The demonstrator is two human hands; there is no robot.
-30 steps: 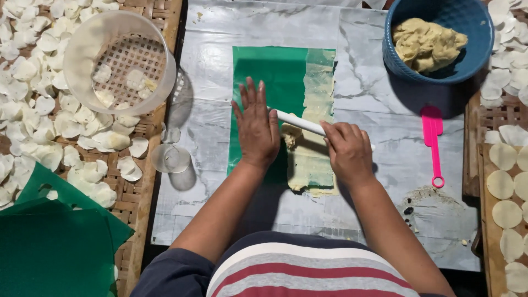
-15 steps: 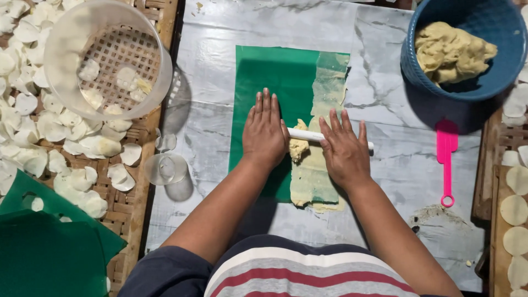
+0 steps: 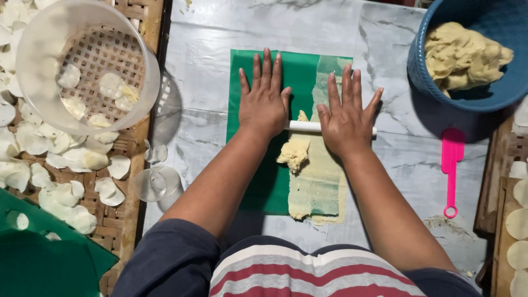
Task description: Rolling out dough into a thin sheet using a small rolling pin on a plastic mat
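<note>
Two flat, open palms press a thin white rolling pin point(image 3: 304, 126) at frame centre: left hand point(image 3: 264, 99) and right hand point(image 3: 345, 122), fingers spread, over pale yellow dough point(image 3: 313, 181) on a green plastic sheet point(image 3: 258, 181); blue dough bowl point(image 3: 434, 71) upper right, pink scraper point(image 3: 451, 165) below

One head-worn camera looks steeply down, close over the marble-patterned table point(image 3: 220, 38).

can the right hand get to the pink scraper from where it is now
Probably yes: the pink scraper lies alone on bare marble to the right of the right hand, nothing between them. The hand is flat on the white roller.
</note>
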